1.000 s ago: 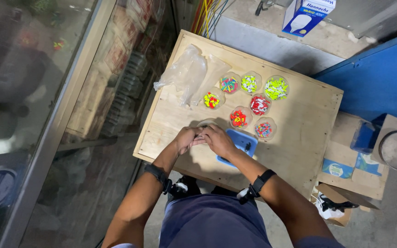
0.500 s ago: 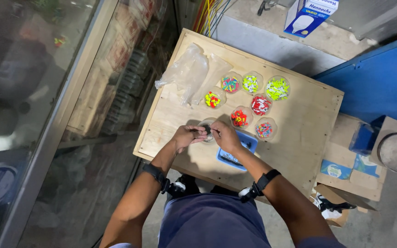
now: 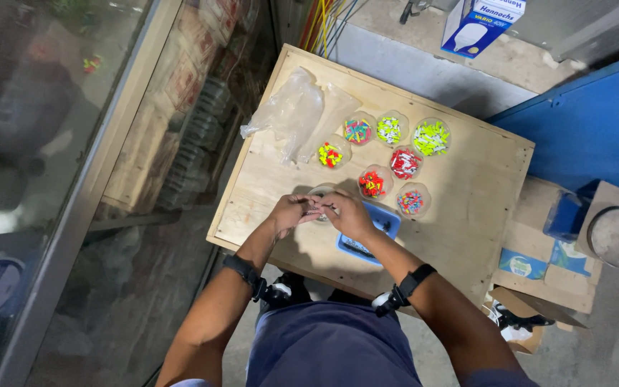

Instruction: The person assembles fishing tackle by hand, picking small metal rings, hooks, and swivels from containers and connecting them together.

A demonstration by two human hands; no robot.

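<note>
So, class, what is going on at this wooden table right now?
A person stands over a plywood table, both hands together over a small clear dish. The left hand and right hand seem to pinch something tiny between them; it is too small to identify. Beside the right hand lies a blue tray. Beyond sit round dishes of coloured pieces and crumpled clear plastic bags.

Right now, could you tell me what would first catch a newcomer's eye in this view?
The small round clear dishes of bright coloured bits stand out first, clustered on the far half of the square pale plywood board. Nearer the person, the left hand and right hand meet over one more clear dish, beside a flat blue tray. Crumpled clear plastic bags lie at the board's far left corner.
</note>
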